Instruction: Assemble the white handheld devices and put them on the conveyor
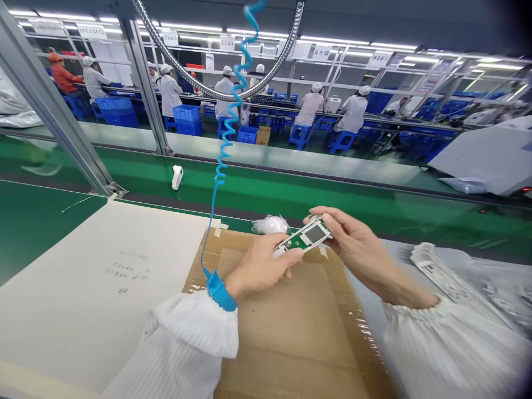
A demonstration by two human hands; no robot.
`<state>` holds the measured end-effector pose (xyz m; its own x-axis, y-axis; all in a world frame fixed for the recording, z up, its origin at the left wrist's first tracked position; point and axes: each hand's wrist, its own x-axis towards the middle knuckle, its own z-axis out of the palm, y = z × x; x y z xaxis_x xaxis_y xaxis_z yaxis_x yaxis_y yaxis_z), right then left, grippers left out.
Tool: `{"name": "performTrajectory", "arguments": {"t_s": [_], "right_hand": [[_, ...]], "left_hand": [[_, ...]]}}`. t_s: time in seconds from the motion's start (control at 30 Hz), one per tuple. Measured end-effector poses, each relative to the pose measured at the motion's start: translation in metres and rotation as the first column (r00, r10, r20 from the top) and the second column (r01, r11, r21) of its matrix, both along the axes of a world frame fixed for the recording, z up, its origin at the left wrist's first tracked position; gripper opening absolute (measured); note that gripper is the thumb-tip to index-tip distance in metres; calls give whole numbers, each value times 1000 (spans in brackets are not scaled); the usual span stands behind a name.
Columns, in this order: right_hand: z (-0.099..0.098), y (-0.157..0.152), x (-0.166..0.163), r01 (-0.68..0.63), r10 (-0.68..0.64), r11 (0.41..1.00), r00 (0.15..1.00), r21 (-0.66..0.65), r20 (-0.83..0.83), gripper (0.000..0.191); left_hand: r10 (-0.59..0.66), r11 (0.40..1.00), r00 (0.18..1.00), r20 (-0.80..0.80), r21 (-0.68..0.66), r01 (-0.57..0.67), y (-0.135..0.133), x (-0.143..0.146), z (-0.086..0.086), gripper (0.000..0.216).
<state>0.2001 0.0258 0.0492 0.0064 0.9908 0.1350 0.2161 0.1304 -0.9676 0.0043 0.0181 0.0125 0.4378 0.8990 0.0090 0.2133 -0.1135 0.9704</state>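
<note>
Both hands hold one small device (296, 242), a white plastic housing with a green circuit board and a grey display showing. My left hand (266, 259) is closed around its lower left end, thumb lying along the near side. At the upper right end, by the display, my right hand (347, 241) grips it between thumb and fingers. The device is tilted and held above the brown cardboard (291, 327). A blue wrist strap (221, 291) with a coiled blue cord (228, 133) circles my left wrist. Fingers behind the housing are partly hidden.
Clear plastic scraps (271, 224) lie just beyond the cardboard. A white handheld device (177, 177) rests on the green belt (266, 194). White plastic housings (443, 274) are stacked at right beside plastic bags (502, 288). A white sheet (95, 266) covers the left. Co-workers sit farther back.
</note>
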Motion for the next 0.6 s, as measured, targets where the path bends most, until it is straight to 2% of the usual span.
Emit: {"name": "performTrajectory", "arguments": {"t_s": [0.03, 0.1, 0.2, 0.27, 0.33, 0.37, 0.43, 0.5, 0.57, 0.6], "right_hand": [[-2, -1, 2, 10, -14, 999, 995, 45, 98, 42], [-4, -2, 7, 44, -118, 972, 942, 232, 313, 38], [-3, 0, 12, -81, -275, 847, 779, 525, 564, 26], [-3, 1, 11, -207, -359, 780, 626, 591, 692, 20], [-3, 1, 6, -267, -432, 751, 491, 603, 756, 23], [-3, 0, 2, -282, -448, 746, 457, 603, 768, 26], [-5, 1, -6, -304, -405, 759, 472, 576, 783, 27], [-7, 8, -13, -289, -304, 800, 562, 526, 770, 23], [-14, 24, -19, -206, -202, 882, 645, 423, 737, 18], [-19, 34, -22, -159, -155, 927, 661, 339, 734, 17]], "left_hand": [[-5, 1000, 1000, 2, -22, 5, 0, 0, 0, 26], [60, 998, 997, -37, 31, -59, 1, 1, -2, 23], [180, 972, 971, -158, 177, -151, 2, 2, -5, 17], [213, 957, 953, -215, 242, -159, 2, 3, -6, 17], [225, 955, 944, -242, 245, -165, 2, 4, -7, 17], [247, 956, 938, -244, 222, -194, 4, 4, -7, 16], [358, 931, 904, -233, 159, -328, 9, 1, -8, 16], [523, 853, 825, -213, 125, -507, 17, -4, -10, 17], [646, 763, 744, -174, 125, -634, 25, -11, -13, 17], [675, 738, 722, -152, 117, -665, 28, -13, -15, 17]]}}
